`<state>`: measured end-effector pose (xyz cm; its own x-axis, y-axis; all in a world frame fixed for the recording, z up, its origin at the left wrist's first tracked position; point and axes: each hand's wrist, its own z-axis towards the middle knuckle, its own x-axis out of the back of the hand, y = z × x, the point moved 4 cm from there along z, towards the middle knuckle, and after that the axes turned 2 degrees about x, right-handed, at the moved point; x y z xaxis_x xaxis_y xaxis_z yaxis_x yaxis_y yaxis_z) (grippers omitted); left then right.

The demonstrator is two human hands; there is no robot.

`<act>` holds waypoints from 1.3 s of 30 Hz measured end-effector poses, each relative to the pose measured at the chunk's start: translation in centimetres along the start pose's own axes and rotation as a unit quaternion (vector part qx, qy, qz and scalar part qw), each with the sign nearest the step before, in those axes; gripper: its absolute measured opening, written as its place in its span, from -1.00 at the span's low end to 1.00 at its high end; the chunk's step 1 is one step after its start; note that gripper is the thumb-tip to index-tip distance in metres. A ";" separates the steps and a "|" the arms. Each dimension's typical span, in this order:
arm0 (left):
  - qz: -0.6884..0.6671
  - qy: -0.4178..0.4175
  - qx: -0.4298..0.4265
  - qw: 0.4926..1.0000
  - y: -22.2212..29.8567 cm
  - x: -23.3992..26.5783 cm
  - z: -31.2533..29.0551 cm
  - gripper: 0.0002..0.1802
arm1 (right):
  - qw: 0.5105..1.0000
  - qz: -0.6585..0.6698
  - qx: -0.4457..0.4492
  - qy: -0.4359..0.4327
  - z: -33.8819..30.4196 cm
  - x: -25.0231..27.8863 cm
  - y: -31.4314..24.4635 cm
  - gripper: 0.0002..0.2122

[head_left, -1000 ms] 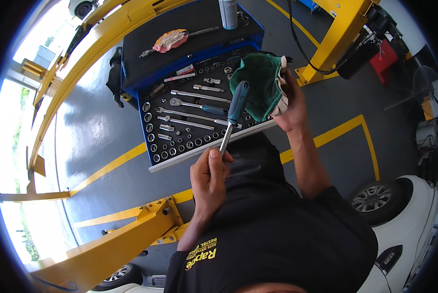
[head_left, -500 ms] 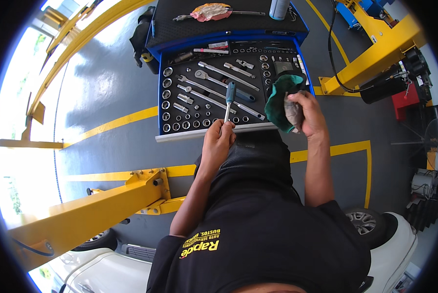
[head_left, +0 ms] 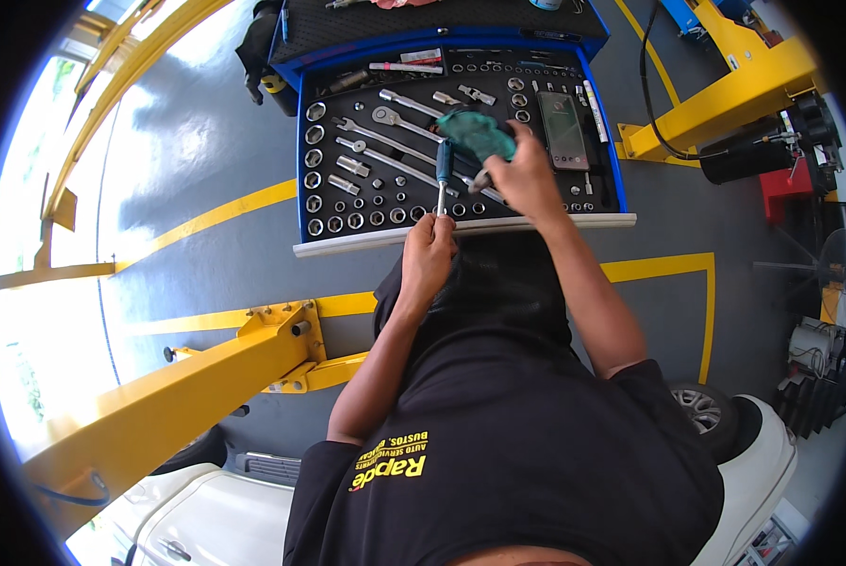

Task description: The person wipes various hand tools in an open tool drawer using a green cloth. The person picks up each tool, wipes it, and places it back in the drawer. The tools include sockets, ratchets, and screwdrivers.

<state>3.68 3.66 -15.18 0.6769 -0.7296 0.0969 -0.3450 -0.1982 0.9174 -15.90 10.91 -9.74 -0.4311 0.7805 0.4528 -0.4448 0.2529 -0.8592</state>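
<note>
Drawer: opened. Green cloth: bunched in curled right hand, mid-drawer. Tool: gripped by its shaft in closed left hand, above front edge, upper end thus left free. Sockets: slotted along left edge, presumably against rolling.

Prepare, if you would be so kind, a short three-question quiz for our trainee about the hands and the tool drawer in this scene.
1. Multiple choice: Which hand holds the crumpled green cloth? A) left B) right C) both
2. True or false: The left hand grips the slim tool with the blue handle by its metal shaft.
3. Fill in: The dark rectangular phone lies on the ____ side of the open drawer with black lining.

Key:
1. B, the right hand.
2. True.
3. Right.
</note>
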 end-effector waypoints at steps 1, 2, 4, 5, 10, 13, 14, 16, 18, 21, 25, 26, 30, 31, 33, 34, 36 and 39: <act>0.005 0.000 0.000 1.000 0.2 0.0 0.1 -0.60 | 0.998 -0.012 0.046 -0.049 -1.1 -2.3 0.2 -0.72; 0.011 -0.001 -0.002 1.000 0.4 -0.1 0.3 -0.59 | 0.991 -0.025 0.091 -0.096 -2.0 -4.1 0.2 -0.67; 0.016 0.010 0.013 1.000 0.9 0.3 0.1 -0.54 | 0.986 -0.035 0.127 -0.101 -2.3 -5.1 -0.4 -0.67; -0.003 0.004 0.029 1.000 0.7 0.8 0.5 -0.52 | 0.984 -0.039 0.144 -0.101 -1.6 -5.0 -0.4 -0.70; 0.035 0.020 0.030 0.999 0.5 0.7 -0.1 -0.44 | 0.975 -0.055 0.109 -0.185 -0.6 -4.1 -0.8 -0.74; 0.049 0.034 0.018 0.998 0.2 -0.1 -0.4 -0.43 | 0.961 -0.091 0.210 -0.152 -2.5 -4.9 -1.6 -0.74; 0.047 0.039 0.017 0.998 0.1 -0.2 -0.5 -0.42 | 0.961 -0.100 0.205 -0.158 -2.4 -5.0 -1.5 -0.75; 0.045 0.020 0.039 0.998 0.1 -0.2 -0.9 -0.41 | 0.958 -0.115 0.198 -0.172 -1.4 -5.5 -1.2 -0.76; 0.043 0.002 0.064 0.997 0.4 -0.3 -1.3 -0.41 | 0.954 -0.141 0.189 -0.185 0.5 -6.2 -1.3 -0.73; 0.021 0.016 0.063 0.998 0.8 -0.8 -1.8 -0.40 | 0.953 -0.123 0.191 -0.201 2.9 -7.4 -0.3 -0.69; 0.029 0.010 0.068 0.997 0.3 -0.2 -1.5 -0.41 | 0.938 -0.106 0.198 -0.264 1.0 -7.0 -1.6 -0.72; 0.017 0.010 0.073 0.997 0.0 -0.1 -1.3 -0.41 | 0.932 -0.097 0.215 -0.277 -0.1 -6.5 -2.3 -0.73; -0.008 0.010 0.080 0.997 -0.2 0.1 -1.1 -0.42 | 0.924 -0.048 0.237 -0.297 -1.2 -6.8 -3.0 -0.75; -0.009 0.010 0.071 0.997 0.2 0.0 -1.2 -0.42 | 0.928 -0.061 0.246 -0.272 -0.4 -6.9 -2.5 -0.76; -0.028 -0.007 0.083 0.996 -0.2 -0.3 -1.1 -0.42 | 0.955 -0.116 0.170 -0.215 2.3 -7.5 -0.2 -0.76; -0.039 -0.011 0.091 0.995 -0.2 -0.2 -0.8 -0.42 | 0.963 -0.103 0.138 -0.206 3.4 -8.0 0.4 -0.76; -0.075 -0.030 0.104 0.991 0.1 0.1 -0.7 -0.46 | 0.951 -0.095 0.199 -0.216 3.1 -8.1 0.2 -0.75; -0.137 -0.058 0.132 0.980 -0.2 0.6 -1.2 -0.49 | 0.927 -0.079 0.251 -0.268 0.3 -7.0 -2.3 -0.73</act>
<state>4.88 4.05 -14.84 0.6945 -0.6920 -0.1972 -0.3277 -0.5482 0.7695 -12.06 4.69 -10.88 -0.5973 0.3262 0.7327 -0.7871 -0.0632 -0.6135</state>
